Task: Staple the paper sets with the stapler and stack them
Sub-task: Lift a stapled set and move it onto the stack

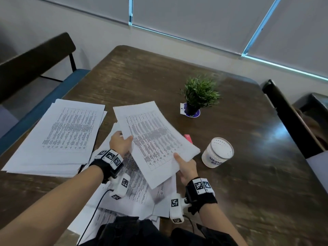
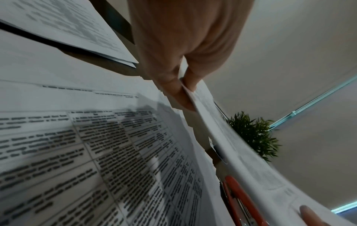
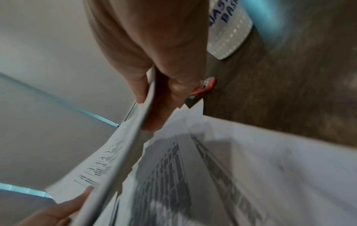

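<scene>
A set of printed sheets (image 1: 154, 139) is held above the table by both hands. My left hand (image 1: 121, 142) pinches its left edge, thumb on top. My right hand (image 1: 185, 166) pinches its near right corner. The left wrist view shows thumb and fingers (image 2: 185, 85) clamped on the paper set (image 2: 241, 160). In the right wrist view the paper set (image 3: 115, 152) is pinched by my right hand (image 3: 150, 91). The pink-red stapler (image 1: 188, 138) lies on the table, mostly hidden behind the held set; the stapler (image 2: 243, 201) shows under it, and the stapler (image 3: 206, 87) peeks past my fingers.
A pile of sheets (image 1: 58, 137) lies at the left of the dark wooden table (image 1: 248, 157). Loose printed sheets (image 1: 134, 192) are spread beneath my hands. A white cup-like basket (image 1: 217, 151) stands right of the held set, a small potted plant (image 1: 198, 95) behind it. Chairs flank the table.
</scene>
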`<state>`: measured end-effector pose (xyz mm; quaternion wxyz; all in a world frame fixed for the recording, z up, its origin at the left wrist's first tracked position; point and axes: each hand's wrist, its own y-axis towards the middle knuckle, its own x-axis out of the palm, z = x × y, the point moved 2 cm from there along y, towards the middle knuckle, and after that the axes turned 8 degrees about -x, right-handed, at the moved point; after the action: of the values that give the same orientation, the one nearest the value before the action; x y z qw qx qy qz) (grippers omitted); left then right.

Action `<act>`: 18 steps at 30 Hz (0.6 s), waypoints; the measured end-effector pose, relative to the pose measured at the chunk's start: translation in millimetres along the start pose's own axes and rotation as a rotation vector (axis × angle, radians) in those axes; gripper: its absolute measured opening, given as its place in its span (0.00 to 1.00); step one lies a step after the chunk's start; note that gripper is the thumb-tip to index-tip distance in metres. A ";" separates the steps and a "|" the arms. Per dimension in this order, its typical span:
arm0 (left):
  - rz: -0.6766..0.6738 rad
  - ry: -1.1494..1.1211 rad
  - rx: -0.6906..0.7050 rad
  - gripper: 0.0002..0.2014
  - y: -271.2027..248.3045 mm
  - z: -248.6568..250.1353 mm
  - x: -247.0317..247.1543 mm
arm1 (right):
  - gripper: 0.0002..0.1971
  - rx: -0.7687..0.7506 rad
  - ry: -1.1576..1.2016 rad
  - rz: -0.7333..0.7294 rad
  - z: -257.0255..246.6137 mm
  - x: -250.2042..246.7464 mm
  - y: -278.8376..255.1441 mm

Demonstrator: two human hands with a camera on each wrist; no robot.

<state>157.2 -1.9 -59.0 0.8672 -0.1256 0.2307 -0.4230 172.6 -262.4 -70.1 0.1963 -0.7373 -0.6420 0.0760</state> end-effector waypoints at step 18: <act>-0.343 0.402 0.159 0.10 -12.1 15.7 -28.8 | 0.27 -0.240 -1.379 0.063 -25.3 2.3 102.2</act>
<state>141.6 13.8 -32.0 0.7270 -0.0080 0.3397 -0.5967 275.9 -275.1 -86.3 -0.3406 -0.5558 -0.6024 0.4606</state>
